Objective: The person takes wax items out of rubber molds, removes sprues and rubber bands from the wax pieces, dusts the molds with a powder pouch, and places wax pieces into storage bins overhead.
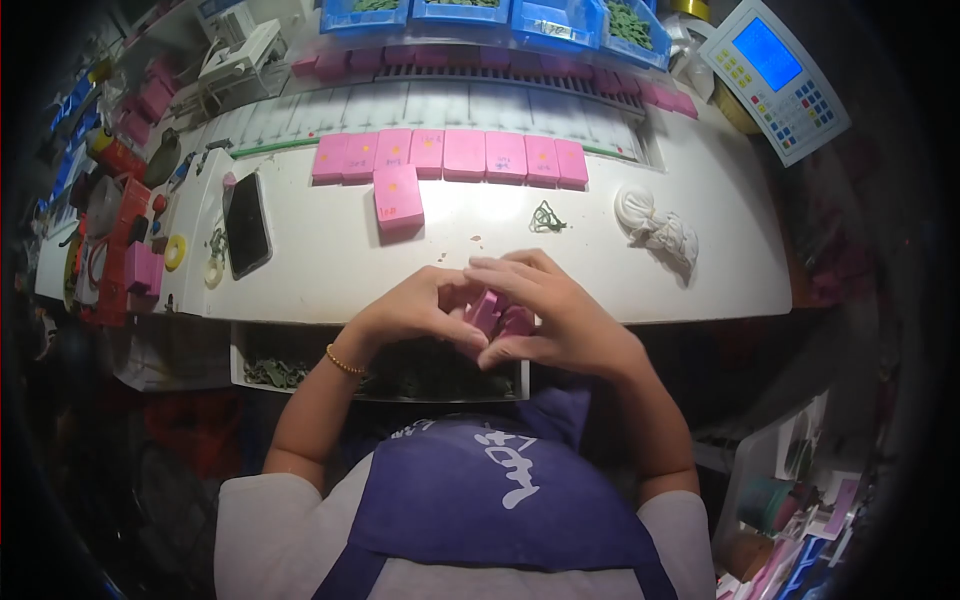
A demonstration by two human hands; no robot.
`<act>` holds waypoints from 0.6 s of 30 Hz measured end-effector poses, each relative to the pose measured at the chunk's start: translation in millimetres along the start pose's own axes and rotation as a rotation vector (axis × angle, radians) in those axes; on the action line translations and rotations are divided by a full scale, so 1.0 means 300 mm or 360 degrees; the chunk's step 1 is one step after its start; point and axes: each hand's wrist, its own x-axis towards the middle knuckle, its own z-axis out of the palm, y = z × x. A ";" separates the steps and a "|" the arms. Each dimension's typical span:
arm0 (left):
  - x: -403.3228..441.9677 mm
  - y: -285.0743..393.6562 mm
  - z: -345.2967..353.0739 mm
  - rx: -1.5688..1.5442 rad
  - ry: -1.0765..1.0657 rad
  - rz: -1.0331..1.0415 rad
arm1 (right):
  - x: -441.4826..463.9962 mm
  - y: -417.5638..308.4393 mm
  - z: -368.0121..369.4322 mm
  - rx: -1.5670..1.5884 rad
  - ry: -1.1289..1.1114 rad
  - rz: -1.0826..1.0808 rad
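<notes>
Over the front edge of the table, my left hand point(425, 308) and my right hand point(572, 318) are both closed around a pink rubber mold point(487, 312). It looks bent or parted, with one pink piece on the left and another on the right between my fingers. My fingers and thumbs cover much of it, so its inside cannot be made out. A single pink mold point(399, 200) with writing on it lies just beyond my hands. Behind it, several similar molds point(478, 156) stand in a row. A small tangle of dark green pieces point(546, 217) rests to the right.
A phone point(247, 226) lies at the left. On the right are a white cloth pouch point(656, 225) and a keypad unit with a blue screen point(775, 75). Blue bins point(555, 28) line the back. Below the table edge, an open drawer point(238, 365) holds green pieces.
</notes>
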 end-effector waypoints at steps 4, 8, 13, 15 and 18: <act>-0.037 0.042 0.019 -0.0238 -0.0228 -0.0215 | -0.007 -0.018 -0.070 0.0307 -0.0173 0.0018; -0.028 0.017 0.049 -0.0516 -0.0478 -0.0019 | -0.023 -0.020 -0.073 0.0461 -0.0128 0.0031; -0.041 0.004 0.070 -0.0393 -0.0328 -0.0127 | -0.036 -0.051 -0.056 0.0408 0.0037 0.0101; -0.041 -0.030 0.074 -0.0411 -0.0297 -0.0075 | -0.030 -0.067 -0.047 0.0471 0.0105 0.0067; -0.038 -0.063 0.064 -0.0426 -0.0331 -0.0046 | -0.056 -0.034 -0.035 0.0501 0.0081 0.0030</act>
